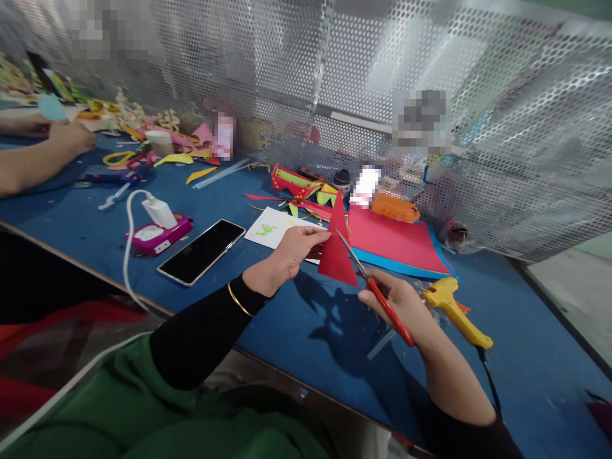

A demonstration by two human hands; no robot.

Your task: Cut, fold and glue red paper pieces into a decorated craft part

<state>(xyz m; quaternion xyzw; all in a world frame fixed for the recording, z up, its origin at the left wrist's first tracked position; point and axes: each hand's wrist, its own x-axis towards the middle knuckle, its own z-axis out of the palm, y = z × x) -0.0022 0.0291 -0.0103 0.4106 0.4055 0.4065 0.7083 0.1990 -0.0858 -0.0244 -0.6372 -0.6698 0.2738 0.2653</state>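
Observation:
My left hand (291, 255) pinches the left edge of a red paper triangle (336, 252), which stands upright above the table with its point at the top. In my right hand (394, 296) are scissors (382, 293) with red handles, their metal blades reaching up to the paper's right side. Whether the blades are cutting into it I cannot tell. Behind the left hand lies a white sheet (268, 228) with a green figure on it. Red paper sheets (396, 239) are stacked over blue ones beyond the scissors.
A yellow glue gun (456, 312) lies at the right with its cord. Left of my hands are a black phone (203, 252) and a purple power strip (160, 234) with a white plug. Red and green paper cutouts (296, 185) lie along the perforated metal screen (287, 83). A co-worker's hands (69, 134) are at far left.

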